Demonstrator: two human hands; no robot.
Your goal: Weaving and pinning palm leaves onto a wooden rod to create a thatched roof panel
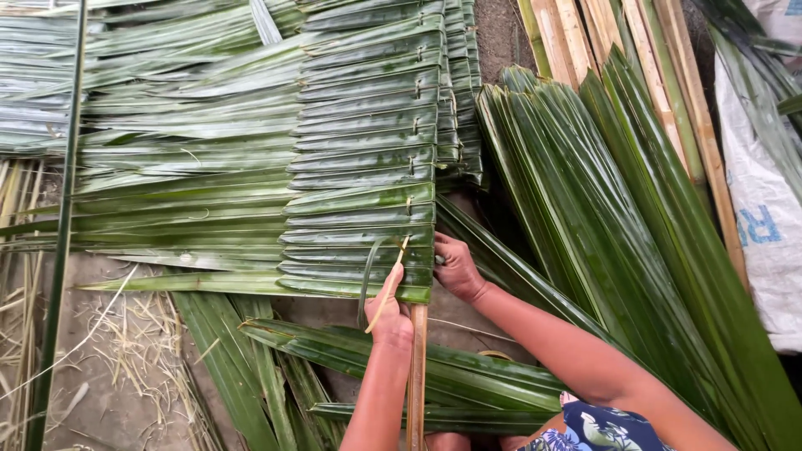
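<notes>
A panel of long green palm leaves (359, 159) lies folded over a wooden slat (417, 376) and pinned in a row. My left hand (391, 309) rests on the lowest folded leaf and pinches a thin pale sliver (393, 284) that pokes into the leaf near the slat. My right hand (456, 267) grips the folded edge of the same bottom leaf, just right of the slat. Both forearms reach up from the lower edge of the view.
A thick bundle of loose green palm leaves (618, 242) lies to the right. Pale wooden slats (668, 92) and a white sack (764, 209) lie at the far right. More loose leaves (434, 367) lie under my arms. Dry straw (125, 334) litters the ground at left.
</notes>
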